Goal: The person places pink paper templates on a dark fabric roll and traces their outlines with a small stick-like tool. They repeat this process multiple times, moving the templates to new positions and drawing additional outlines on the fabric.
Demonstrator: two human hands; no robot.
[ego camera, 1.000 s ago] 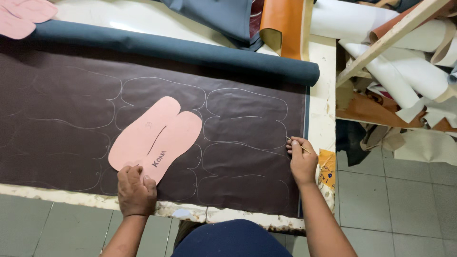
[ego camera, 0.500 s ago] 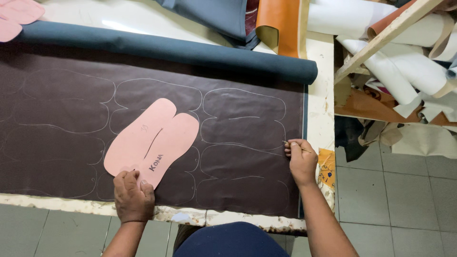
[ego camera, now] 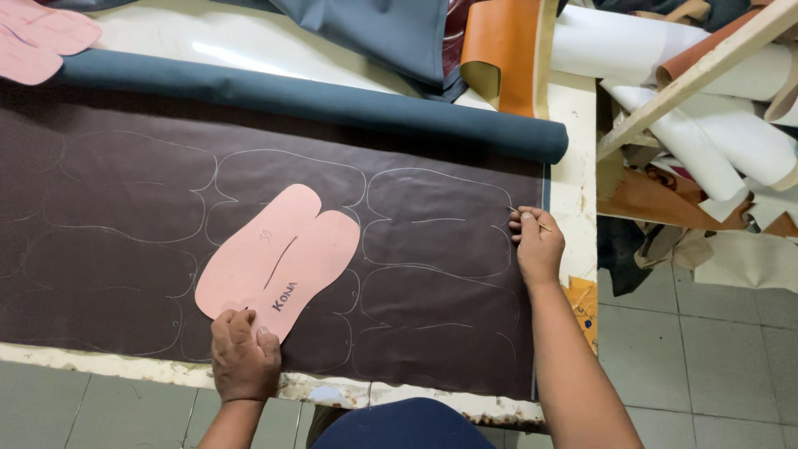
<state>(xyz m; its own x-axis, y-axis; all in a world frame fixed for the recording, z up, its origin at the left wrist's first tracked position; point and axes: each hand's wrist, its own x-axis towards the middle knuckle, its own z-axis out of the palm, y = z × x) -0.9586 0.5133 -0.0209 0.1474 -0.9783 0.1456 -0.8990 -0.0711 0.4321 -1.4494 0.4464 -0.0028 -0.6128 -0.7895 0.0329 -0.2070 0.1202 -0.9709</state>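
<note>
Left hand (ego camera: 243, 356) presses fingers down on the near end of the pink template (ego camera: 278, 262), pinning it flat on the dark sheet (ego camera: 125, 249) so it can't slide. Right hand (ego camera: 537, 243), grip closed on a thin marker (ego camera: 525, 215), rests at the sheet's right edge, beside the traced outlines (ego camera: 436, 224). Teal roll (ego camera: 316, 101) lies along the far edge of the surface (ego camera: 573, 125).

The person's left hand (ego camera: 243, 353) is pressing its fingers (ego camera: 249, 328) on the near end of a pink template (ego camera: 278, 262) lying on dark brown material (ego camera: 125, 208) across the worktop (ego camera: 573, 116), while the right hand (ego camera: 538, 241) is holding a thin marking tool (ego camera: 525, 216) at the material's right edge.
</note>
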